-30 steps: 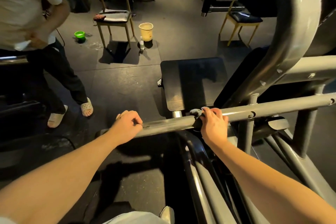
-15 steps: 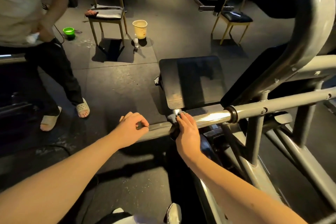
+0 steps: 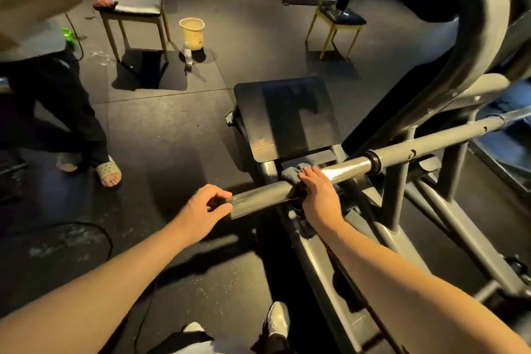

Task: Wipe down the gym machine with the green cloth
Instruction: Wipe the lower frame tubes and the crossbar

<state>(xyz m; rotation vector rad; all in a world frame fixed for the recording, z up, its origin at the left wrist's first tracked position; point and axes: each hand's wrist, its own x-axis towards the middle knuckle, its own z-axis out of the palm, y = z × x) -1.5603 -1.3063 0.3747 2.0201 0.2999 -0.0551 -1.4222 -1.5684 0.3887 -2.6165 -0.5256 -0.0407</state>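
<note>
The gym machine's grey horizontal bar runs from lower left to upper right, with a shiny chrome sleeve in its middle. My right hand wraps over the bar and holds the cloth against it; the cloth looks dull grey-green in this light and bunches out past my fingertips. My left hand grips the bar's free left end, fingers curled round it. A black padded seat lies just beyond the bar.
A person in dark trousers and sandals stands at the left. Two chairs, a beige bucket, a small bottle and a green bowl are on the dark floor. A cable lies by my left arm.
My right hand slid the cloth leftwards along the bar, from past the black collar onto the chrome sleeve's left end. My left hand stayed on the bar's end. The person at left stepped.
</note>
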